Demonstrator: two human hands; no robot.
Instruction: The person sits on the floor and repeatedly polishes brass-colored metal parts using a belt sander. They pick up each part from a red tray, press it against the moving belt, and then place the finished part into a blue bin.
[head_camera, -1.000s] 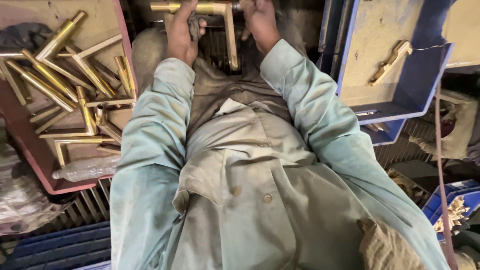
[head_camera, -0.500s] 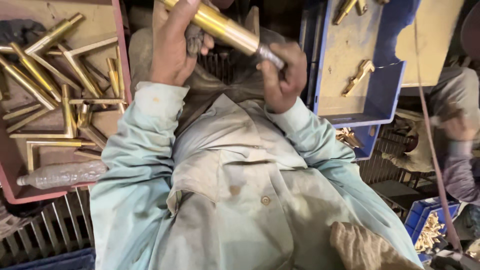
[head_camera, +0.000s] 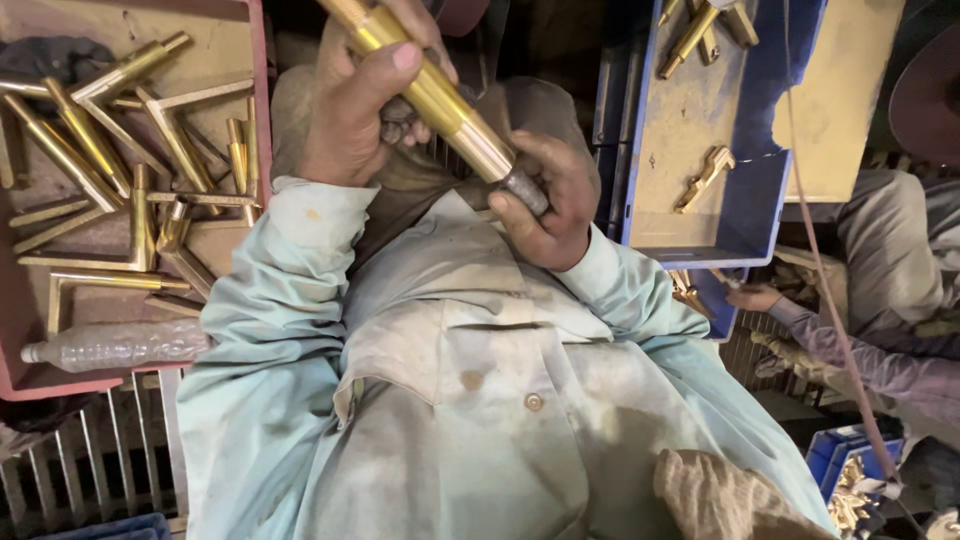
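Left hand (head_camera: 360, 110) and right hand (head_camera: 545, 200) both clamped on slanted brass tube (head_camera: 430, 95), between red tray (head_camera: 255, 120) and blue tray (head_camera: 615, 130) edges.

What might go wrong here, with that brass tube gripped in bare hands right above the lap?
The brass tube is held bare-handed: the right hand pinches its dark end, so a rough edge might nick the skin. If the left hand slips, it may drop onto the lap. The red tray of loose brass parts sits beside that elbow.
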